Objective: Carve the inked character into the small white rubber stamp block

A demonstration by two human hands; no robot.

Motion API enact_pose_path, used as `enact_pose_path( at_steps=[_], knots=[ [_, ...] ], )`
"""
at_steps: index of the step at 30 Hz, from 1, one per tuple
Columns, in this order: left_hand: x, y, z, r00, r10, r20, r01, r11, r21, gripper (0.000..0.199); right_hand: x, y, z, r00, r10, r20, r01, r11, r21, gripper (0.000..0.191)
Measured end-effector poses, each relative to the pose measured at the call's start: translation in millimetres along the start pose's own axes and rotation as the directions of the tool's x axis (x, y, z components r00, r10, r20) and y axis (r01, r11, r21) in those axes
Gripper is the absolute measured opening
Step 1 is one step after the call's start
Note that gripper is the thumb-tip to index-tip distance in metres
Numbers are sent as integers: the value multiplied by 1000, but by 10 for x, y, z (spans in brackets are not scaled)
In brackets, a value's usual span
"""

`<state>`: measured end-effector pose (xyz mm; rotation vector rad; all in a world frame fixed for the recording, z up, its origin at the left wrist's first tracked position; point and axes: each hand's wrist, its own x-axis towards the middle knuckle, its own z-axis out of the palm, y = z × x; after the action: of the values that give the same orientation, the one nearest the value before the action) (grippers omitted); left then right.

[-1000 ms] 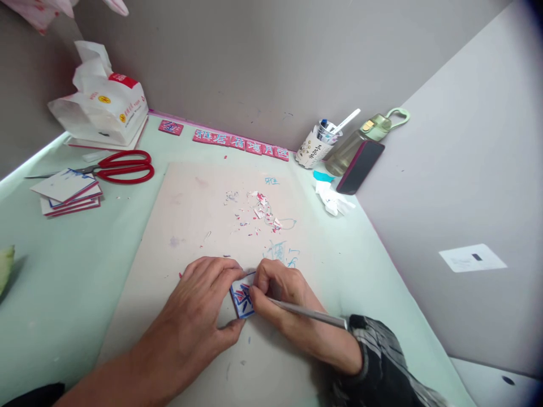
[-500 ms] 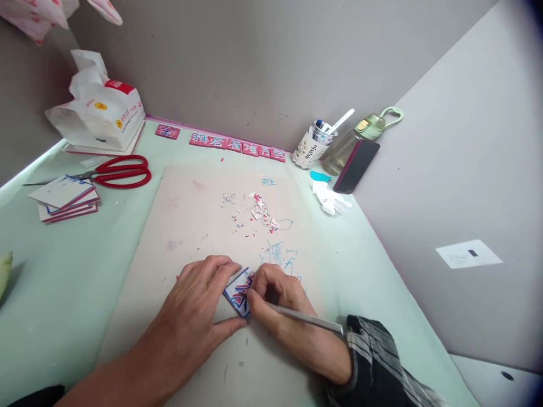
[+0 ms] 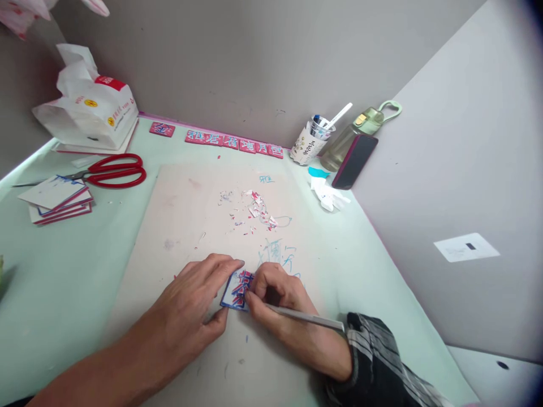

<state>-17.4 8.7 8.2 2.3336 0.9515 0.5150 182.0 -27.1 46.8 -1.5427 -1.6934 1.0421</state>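
Observation:
A small square tile (image 3: 231,289) with a blue edge and red-and-blue character marks lies on the beige board (image 3: 169,198). My left hand (image 3: 193,299) is at the tile's left side, fingertips near its upper corner, thumb apart and bent beside its lower left edge. Pinched in my right hand (image 3: 282,305) is a slim metallic pen-like tool (image 3: 311,317), its shaft pointing back toward the wrist. Its tip is hidden behind my fingers at the tile's right part. Red and white scraps (image 3: 257,206) are scattered beyond the tile.
Red-handled scissors (image 3: 116,170) and stacked white cards (image 3: 57,198) lie left, below a tissue pack (image 3: 93,107). Red character tiles (image 3: 233,141) line the back wall. A cup of pens (image 3: 305,144), a bottle (image 3: 339,148), a phone (image 3: 355,162) and crumpled tissue (image 3: 328,195) stand or lie back right.
The tile has turned between my hands, so its lower edge now lies nearly level. My left thumb has drawn back from its bottom corner. The whole view has shifted slightly.

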Motion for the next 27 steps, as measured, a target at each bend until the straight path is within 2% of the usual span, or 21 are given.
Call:
enact_pose_path(
  at_steps=[2,6,9,15,21,27],
  knots=[
    [-10,0,12,1000,-13,-15,13,1000,1,62,0,-1,-3,1000,6,4,-6,1000,4,27],
    [6,6,51,988,27,-154,-15,997,75,48,-8,12,-3,1000,12,-15,-12,1000,4,26],
    [16,-4,71,974,65,-216,-32,988,151,42,-15,18,5,999,3,-36,-2,1000,6,26],
    [-41,-121,26,981,102,-167,-60,968,243,66,-5,18,19,998,34,-46,-34,999,12,24],
    [-23,-175,-43,980,147,-136,-113,967,228,41,-14,4,8,998,52,-37,-51,998,21,24],
    [-1,-121,-19,969,189,-161,-137,948,287,32,-20,-15,16,996,84,-27,-83,995,54,22]
  ],
)
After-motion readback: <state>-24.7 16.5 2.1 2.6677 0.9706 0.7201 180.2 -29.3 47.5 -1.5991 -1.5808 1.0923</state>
